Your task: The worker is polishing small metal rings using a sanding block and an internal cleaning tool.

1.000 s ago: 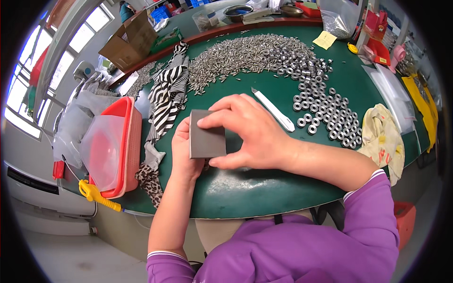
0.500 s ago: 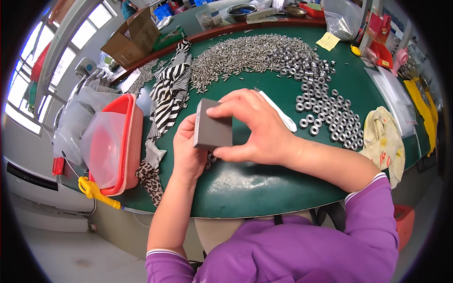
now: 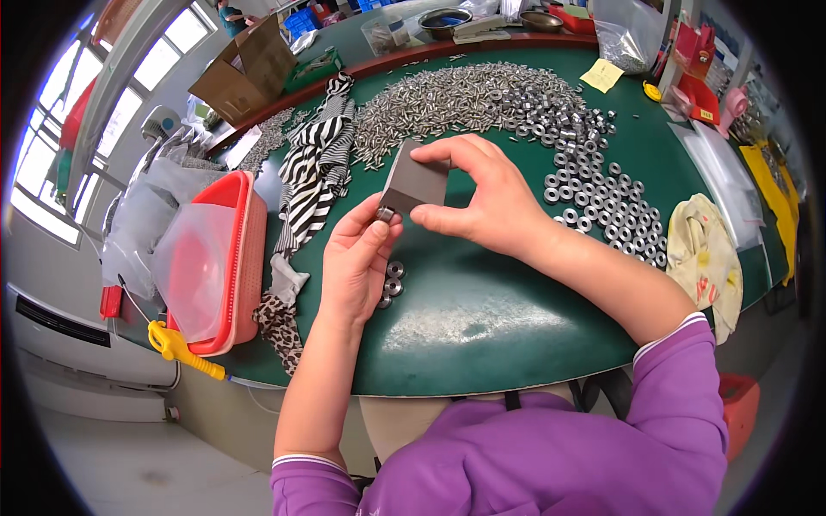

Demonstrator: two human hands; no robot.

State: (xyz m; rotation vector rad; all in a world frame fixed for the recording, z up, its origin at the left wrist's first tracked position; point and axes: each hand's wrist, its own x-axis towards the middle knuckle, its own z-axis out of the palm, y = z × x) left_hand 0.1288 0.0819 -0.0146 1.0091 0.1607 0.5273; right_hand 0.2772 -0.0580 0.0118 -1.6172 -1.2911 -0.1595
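Between the thumb and fingers of my left hand (image 3: 351, 268) sits a small metal ring (image 3: 386, 213), its shiny rim showing. My right hand (image 3: 497, 202) grips a flat-sided dark grey block (image 3: 422, 181) by opposite edges, thumb below and fingers above. The block's lower left corner is right beside the ring; whether they touch I cannot tell. Just right of my left hand a few more metal rings (image 3: 394, 270) lie on the green table (image 3: 482, 344). Farther right spreads a large group of similar rings (image 3: 594, 199), many lying flat with their holes up.
A heap of small metal pins (image 3: 439, 99) covers the table's far side. Striped cloth (image 3: 311, 172) and a red basket (image 3: 245, 258) with plastic bags stand left, near a yellow-handled air gun (image 3: 176, 348). A stained pale cloth (image 3: 705, 249) lies at the right edge.
My right hand has lifted the block up and to the right, tilting it. My left fingers and their ring, hidden behind it before, now show, as do the loose rings beside them.
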